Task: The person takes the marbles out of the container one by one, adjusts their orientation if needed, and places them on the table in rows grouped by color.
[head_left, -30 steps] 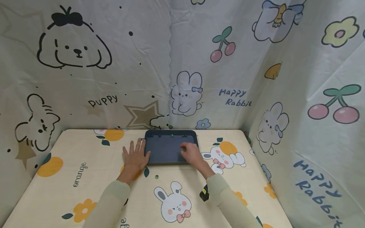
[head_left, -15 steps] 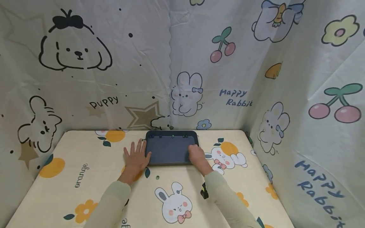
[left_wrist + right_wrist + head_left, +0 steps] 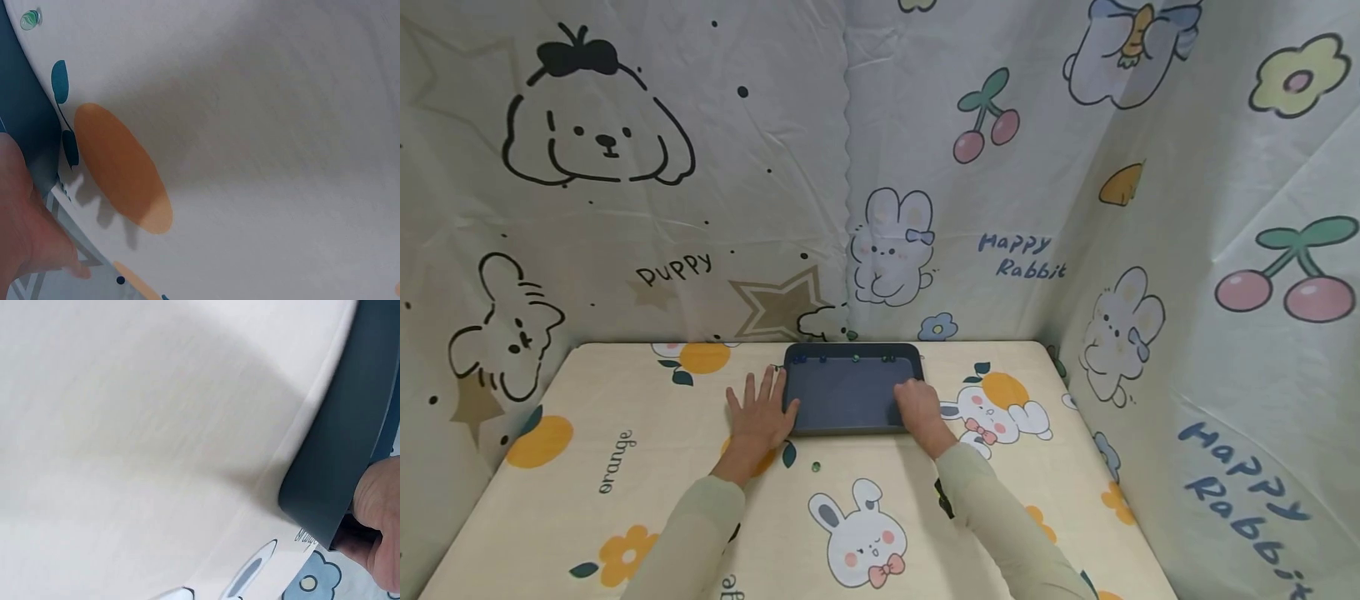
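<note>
Both hands unmoved: right hand (image 3: 917, 406) still grips tray (image 3: 842, 398) corner.

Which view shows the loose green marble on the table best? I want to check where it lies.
The head view: the marble lies on the tablecloth, near the tray, clear of both hands. The left wrist view catches it at a corner; the right wrist view misses it.

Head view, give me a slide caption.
Right hand grips dark blue rectangular plastic tray; left hand rests flat beside it.
</note>
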A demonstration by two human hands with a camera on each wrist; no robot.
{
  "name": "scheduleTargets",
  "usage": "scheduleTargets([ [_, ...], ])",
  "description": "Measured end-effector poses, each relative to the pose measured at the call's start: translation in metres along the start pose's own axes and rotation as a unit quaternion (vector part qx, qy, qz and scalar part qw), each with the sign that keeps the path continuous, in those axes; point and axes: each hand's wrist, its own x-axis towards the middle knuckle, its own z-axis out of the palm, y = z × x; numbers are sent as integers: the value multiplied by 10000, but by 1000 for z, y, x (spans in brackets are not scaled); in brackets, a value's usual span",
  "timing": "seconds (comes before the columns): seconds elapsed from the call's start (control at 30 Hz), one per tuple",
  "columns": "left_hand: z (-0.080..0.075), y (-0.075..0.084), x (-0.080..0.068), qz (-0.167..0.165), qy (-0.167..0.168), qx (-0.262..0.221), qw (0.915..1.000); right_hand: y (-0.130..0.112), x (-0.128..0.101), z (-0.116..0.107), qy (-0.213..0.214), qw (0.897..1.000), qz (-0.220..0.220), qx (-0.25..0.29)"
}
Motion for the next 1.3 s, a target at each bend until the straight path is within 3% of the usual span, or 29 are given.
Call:
scheduleTargets([
  [0.4,1,2,1,78,-57,-36,9999,6,2,8,109,9991,-192,-363],
  [0.5,2,2,1,44,-38,-16,10000,10,1,9,140,9998,-117,85],
  [0.6,2,1,1,1,-69,-23,10000,14,0,9,224,9944,210,1011],
  [0.73,3,1,0,-21,-132,-34,9999,17,-3,8,622,9614,678,2593],
  [0.93,1,0,-1,-28,-116,34,9999,8,-17,1,1104,8831,843,4481],
  [1.07,0,-1,-1,9,-39,97,9999,-3,-27,-5,1385,8408,914,5152],
  [1.17,-1,-1,-1,27,27,127,9999,-12,-34,-9,1451,8226,876,5427],
  [1.3,-1,0,-1,-16,15,134,9999,-24,-44,-13,1404,8127,664,5616],
])
